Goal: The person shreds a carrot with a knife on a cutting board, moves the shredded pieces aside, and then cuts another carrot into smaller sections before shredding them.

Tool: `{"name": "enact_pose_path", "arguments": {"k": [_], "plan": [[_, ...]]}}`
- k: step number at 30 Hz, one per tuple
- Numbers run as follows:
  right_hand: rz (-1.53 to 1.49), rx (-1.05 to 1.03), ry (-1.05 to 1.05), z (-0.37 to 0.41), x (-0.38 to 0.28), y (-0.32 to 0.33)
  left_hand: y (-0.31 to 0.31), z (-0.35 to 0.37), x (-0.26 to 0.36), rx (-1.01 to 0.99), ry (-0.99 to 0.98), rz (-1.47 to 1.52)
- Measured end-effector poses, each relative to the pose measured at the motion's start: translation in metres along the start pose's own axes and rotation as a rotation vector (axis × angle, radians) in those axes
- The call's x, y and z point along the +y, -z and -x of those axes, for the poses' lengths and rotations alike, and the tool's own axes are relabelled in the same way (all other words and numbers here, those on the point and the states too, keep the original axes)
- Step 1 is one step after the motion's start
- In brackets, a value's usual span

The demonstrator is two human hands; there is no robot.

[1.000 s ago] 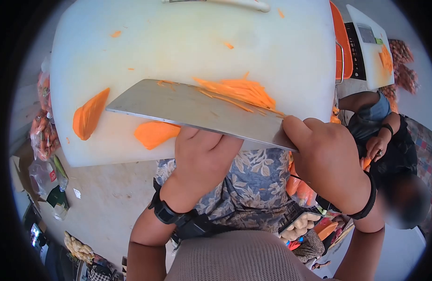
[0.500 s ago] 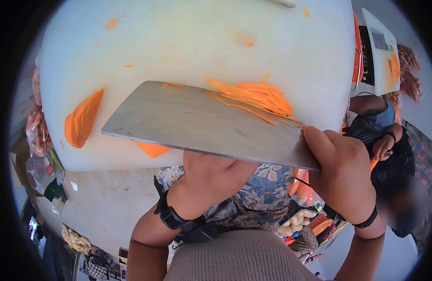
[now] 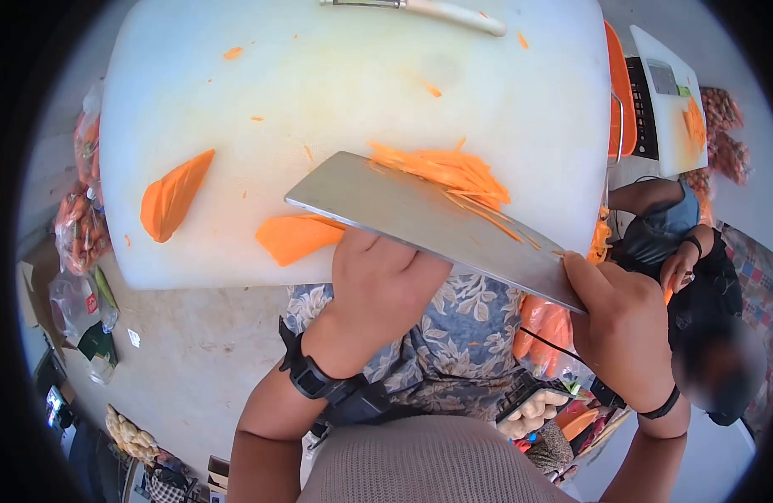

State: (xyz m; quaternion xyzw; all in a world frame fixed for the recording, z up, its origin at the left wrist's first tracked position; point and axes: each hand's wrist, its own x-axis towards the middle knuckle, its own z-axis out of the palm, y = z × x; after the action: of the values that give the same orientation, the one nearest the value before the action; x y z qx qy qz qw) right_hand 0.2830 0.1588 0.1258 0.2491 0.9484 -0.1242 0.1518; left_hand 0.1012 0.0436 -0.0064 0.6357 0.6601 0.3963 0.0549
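Observation:
A wide cleaver [image 3: 420, 220] lies slanted over the near part of a white cutting board [image 3: 344, 92]. My right hand [image 3: 625, 323] is closed round its handle end, thumb side against the blade. My left hand [image 3: 386, 285] is bent at the board's near edge against the blade's underside, pressing on a stack of carrot slices [image 3: 296, 239]; its fingertips are hidden by the blade. Carrot shreds [image 3: 445, 174] are heaped along the far edge of the blade, and a few stick to it. Farther left rests another fan of carrot slices [image 3: 175, 197].
A peeler [image 3: 453, 15] lies at the board's far edge. Right of the board are an orange tub [image 3: 621, 92] and a second cutting board [image 3: 667, 142] with carrot shreds. A co-worker's hand [image 3: 678, 270] is at the right. Bagged carrots [image 3: 80, 230] stand at left.
The cleaver has shifted right and toward me, uncovering more of the carrot slices by my left hand. My view has moved, bringing the peeler fully into sight.

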Motion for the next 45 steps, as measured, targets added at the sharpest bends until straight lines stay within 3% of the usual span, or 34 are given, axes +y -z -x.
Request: {"name": "enact_pose_path", "arguments": {"k": [6,12,18,22,30,35,45], "plan": [[-0.016,-0.014,-0.032,-0.008,0.010,-0.007,0.001,-0.006,0.000,0.033,-0.032,-0.038],[-0.038,0.073,0.069,-0.052,-0.010,-0.021,0.002,-0.008,0.001,0.036,-0.020,-0.015],[-0.032,0.045,0.019,-0.019,-0.008,-0.005,0.002,0.001,0.001,-0.047,0.043,0.104],[-0.005,0.008,-0.052,0.007,-0.005,0.002,-0.001,0.002,0.000,0.009,0.022,0.104],[0.025,-0.034,-0.016,-0.017,-0.002,-0.013,0.005,-0.002,0.002,-0.019,0.022,0.085],[-0.029,0.105,0.061,-0.052,-0.016,-0.028,0.001,-0.005,0.002,0.045,-0.015,-0.012],[0.022,-0.001,-0.049,0.009,-0.010,0.004,-0.001,0.000,0.002,0.087,0.036,0.087]]}}
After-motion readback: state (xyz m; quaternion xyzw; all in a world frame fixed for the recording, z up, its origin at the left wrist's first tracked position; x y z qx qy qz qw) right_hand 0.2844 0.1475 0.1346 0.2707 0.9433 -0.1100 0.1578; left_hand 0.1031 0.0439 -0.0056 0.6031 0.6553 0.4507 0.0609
